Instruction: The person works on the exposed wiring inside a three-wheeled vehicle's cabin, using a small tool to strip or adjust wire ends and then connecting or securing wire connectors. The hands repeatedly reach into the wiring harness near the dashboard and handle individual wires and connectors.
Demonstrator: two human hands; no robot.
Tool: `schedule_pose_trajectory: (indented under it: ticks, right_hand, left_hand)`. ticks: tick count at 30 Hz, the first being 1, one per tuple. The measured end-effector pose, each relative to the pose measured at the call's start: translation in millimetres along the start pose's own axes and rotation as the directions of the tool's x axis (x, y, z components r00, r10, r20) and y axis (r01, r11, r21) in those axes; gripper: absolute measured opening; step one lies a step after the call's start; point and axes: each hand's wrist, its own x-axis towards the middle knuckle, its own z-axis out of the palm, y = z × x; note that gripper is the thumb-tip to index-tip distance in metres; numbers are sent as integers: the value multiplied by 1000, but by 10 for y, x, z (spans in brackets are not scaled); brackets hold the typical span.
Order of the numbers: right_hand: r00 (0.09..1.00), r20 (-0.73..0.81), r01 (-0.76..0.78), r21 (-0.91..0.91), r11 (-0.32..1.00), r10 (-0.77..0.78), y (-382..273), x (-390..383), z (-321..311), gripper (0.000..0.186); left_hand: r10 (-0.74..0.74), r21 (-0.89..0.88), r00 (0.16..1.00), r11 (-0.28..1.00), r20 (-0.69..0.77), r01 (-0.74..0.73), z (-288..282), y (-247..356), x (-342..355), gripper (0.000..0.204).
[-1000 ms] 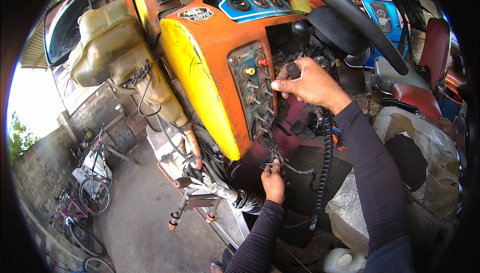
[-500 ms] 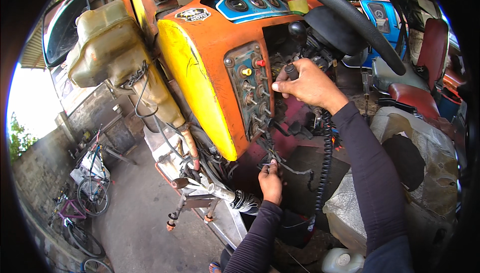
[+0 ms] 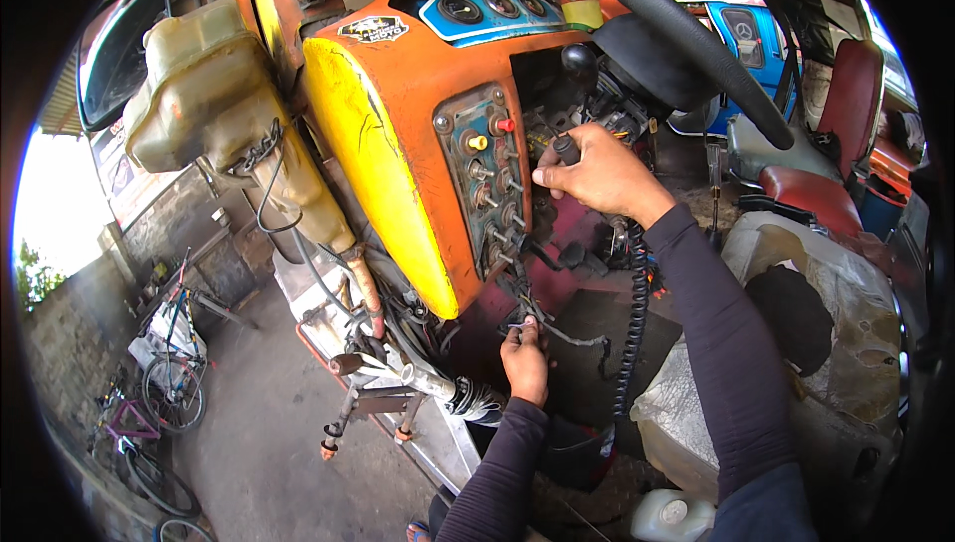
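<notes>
My right hand (image 3: 597,174) is closed around a black-handled probe (image 3: 566,150), at the right edge of a switch panel (image 3: 481,179). The hand hides the probe's tip. A black coiled cord (image 3: 629,328) hangs below my right wrist; its upper end is out of sight. The panel carries metal toggle switches, with a yellow knob (image 3: 477,143) and a red knob (image 3: 505,125) near its top. Lower down, my left hand (image 3: 525,363) pinches thin wires (image 3: 522,295) that come from beneath the panel.
An orange and yellow dashboard (image 3: 373,174) surrounds the panel. Above my right arm curves a black steering wheel (image 3: 686,40). A cloudy plastic tank (image 3: 204,85) hangs at left. A worn covered seat (image 3: 686,413) lies right, with a white jug (image 3: 671,517) below. Bicycles (image 3: 174,383) stand outside.
The whole view has shifted slightly, so everything sits a little further left. Both hands keep their holds, and my right hand stays beside the panel.
</notes>
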Motion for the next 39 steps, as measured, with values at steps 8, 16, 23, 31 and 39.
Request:
schedule_pose_trajectory:
  ticks: [8, 16, 23, 31, 39]
  right_hand:
    - [986, 94, -127, -134, 983, 140, 66, -71, -37, 16]
    - [913, 339, -193, -130, 973, 226, -61, -237, -163, 12]
    - [743, 445, -295, -452, 842, 500, 307, -488, 326, 13]
    - [626, 493, -363, -501, 786, 604, 558, -631, 372, 22]
    - [690, 378, -438, -462, 771, 618, 524, -665, 311, 29]
  left_hand:
    - [-28, -86, 999, 996, 36, 31, 32, 3, -5, 22]
    - [-51, -162, 998, 985, 49, 58, -48, -48, 35, 9]
    - [-123, -354, 981, 920, 153, 171, -47, -11, 38, 22]
    - [-141, -618, 946, 727, 293, 300, -142, -42, 108, 38]
    - [-198, -589, 947, 745, 252, 312, -150, -28, 105, 37]
